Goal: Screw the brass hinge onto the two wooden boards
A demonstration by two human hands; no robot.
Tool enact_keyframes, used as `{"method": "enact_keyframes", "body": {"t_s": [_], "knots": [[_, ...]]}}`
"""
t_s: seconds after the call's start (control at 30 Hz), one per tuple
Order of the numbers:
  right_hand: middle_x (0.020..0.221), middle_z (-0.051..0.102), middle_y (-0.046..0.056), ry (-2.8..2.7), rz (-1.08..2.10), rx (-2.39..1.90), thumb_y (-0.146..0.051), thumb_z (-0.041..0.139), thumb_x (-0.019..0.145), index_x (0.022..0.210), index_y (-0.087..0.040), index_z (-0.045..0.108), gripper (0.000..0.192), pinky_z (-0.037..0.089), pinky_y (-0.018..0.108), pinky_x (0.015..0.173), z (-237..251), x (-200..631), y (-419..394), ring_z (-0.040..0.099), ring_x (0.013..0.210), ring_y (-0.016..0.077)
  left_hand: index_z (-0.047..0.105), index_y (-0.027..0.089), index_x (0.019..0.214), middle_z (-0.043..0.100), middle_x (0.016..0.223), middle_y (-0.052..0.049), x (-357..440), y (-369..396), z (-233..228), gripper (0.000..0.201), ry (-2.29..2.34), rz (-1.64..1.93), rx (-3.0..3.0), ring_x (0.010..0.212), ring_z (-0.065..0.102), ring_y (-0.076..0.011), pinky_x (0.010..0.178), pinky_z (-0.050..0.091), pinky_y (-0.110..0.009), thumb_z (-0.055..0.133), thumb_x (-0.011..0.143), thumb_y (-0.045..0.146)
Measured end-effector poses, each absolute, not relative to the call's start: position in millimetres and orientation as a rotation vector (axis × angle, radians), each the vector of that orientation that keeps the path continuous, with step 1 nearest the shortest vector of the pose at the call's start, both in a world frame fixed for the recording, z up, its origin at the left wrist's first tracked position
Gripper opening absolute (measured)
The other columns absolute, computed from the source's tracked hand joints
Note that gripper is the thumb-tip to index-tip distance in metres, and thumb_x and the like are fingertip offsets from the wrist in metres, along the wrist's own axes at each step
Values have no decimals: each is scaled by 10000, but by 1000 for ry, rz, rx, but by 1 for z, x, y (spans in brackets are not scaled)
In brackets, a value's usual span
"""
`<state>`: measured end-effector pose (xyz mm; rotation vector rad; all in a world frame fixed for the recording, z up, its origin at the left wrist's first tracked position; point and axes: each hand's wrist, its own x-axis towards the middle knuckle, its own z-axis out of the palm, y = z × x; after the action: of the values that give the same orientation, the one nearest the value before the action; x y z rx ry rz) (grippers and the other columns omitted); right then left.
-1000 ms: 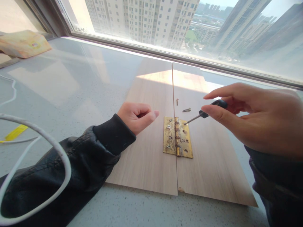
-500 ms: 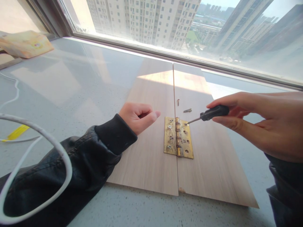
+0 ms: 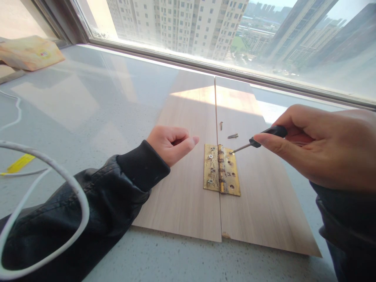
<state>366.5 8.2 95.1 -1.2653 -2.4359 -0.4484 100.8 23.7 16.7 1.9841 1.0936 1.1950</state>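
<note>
My right hand grips the black handle of a screwdriver between thumb and fingers. The screwdriver slants down to the left, its tip at the top hole of the right leaf of a worn brass hinge. That hinge straddles the seam between a left wooden board and a right wooden board. Screw heads show in its left leaf; lower holes in the right leaf look unfilled. My left hand rests closed on the left board, with nothing visible in its fingers. Loose screws lie above the hinge.
Another small screw lies near the seam. A white cable loops over my left sleeve, and a yellow tag is beside it. A window frame runs behind the speckled sill. A tissue-like packet sits far left.
My right hand has shifted left and its grip has turned around the screwdriver handle, the thumb now nearer the shaft. The tip stays at the same hole. My left hand is still.
</note>
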Motion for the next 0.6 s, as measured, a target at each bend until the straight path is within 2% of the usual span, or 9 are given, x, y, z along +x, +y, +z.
{"method": "enact_keyframes", "body": {"t_s": [0.1, 0.2, 0.33, 0.4, 0.47, 0.53, 0.6], "knots": [[448, 307, -79, -2341, -478, -1272, -587, 559, 891, 599, -208, 447, 492, 240, 251, 465, 92, 359, 8, 250, 414, 68, 533, 136, 444, 401, 392, 45, 100, 24, 17, 391, 1084, 1191, 1993, 394, 347, -49, 410, 247, -220, 538, 806, 283], [448, 264, -76, -2327, -471, -1324, -591, 556, 885, 556, -214, 375, 532, 230, 257, 467, 92, 355, 6, 221, 429, 74, 531, 136, 442, 394, 391, 47, 100, 23, 17, 393, 1086, 1189, 1990, 392, 337, -48, 410, 241, -222, 538, 806, 284], [465, 292, -72, -2332, -481, -1368, -610, 524, 893, 583, -213, 430, 513, 232, 268, 471, 95, 354, 5, 236, 425, 82, 523, 140, 440, 393, 396, 48, 100, 23, 16, 400, 1105, 1183, 1985, 398, 334, -49, 415, 239, -223, 539, 809, 292], [497, 372, -66, -2347, -535, -1351, -612, 515, 903, 663, -209, 525, 468, 247, 273, 481, 95, 354, 5, 305, 435, 92, 519, 144, 441, 390, 398, 49, 100, 24, 16, 398, 1109, 1184, 1983, 400, 336, -50, 416, 240, -222, 537, 811, 290], [567, 482, -56, -2348, -582, -1284, -568, 541, 915, 841, -212, 623, 373, 297, 276, 506, 94, 355, 4, 418, 479, 106, 521, 146, 451, 390, 403, 53, 99, 24, 15, 396, 1099, 1165, 1990, 404, 336, -50, 419, 242, -220, 540, 820, 287], [691, 592, -34, -2409, -594, -1179, -456, 581, 931, 995, -222, 639, 249, 355, 280, 543, 93, 358, 2, 530, 573, 123, 520, 151, 461, 383, 410, 59, 99, 24, 13, 400, 1087, 1159, 1988, 410, 328, -49, 424, 243, -219, 545, 835, 290], [858, 661, 16, -2560, -589, -1064, -361, 570, 947, 1087, -218, 616, 205, 398, 300, 576, 96, 363, 1, 599, 699, 159, 510, 157, 462, 377, 412, 62, 99, 23, 11, 406, 1070, 1181, 1973, 412, 319, -50, 428, 239, -223, 549, 842, 295]]}}
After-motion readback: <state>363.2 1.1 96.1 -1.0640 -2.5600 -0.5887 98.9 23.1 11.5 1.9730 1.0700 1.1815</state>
